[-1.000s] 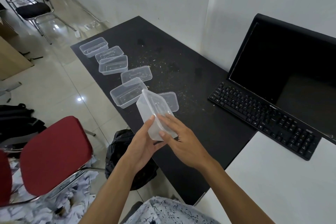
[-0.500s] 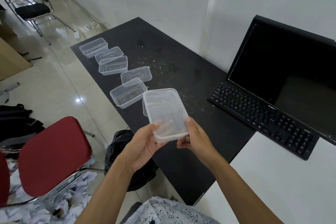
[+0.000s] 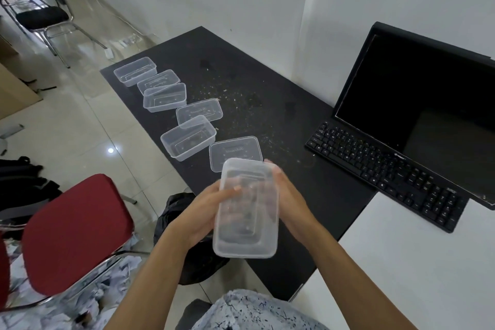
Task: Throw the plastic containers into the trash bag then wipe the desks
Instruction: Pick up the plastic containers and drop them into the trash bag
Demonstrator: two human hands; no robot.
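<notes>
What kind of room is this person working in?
Probably an office or study room: a monitor and keyboard sit where the black desk meets a white desk, with a red-cushioned metal chair alongside.

4 tubs (image 3: 187, 139), 3 lids (image 3: 235, 151), 1 kbd (image 3: 385, 174)
</notes>
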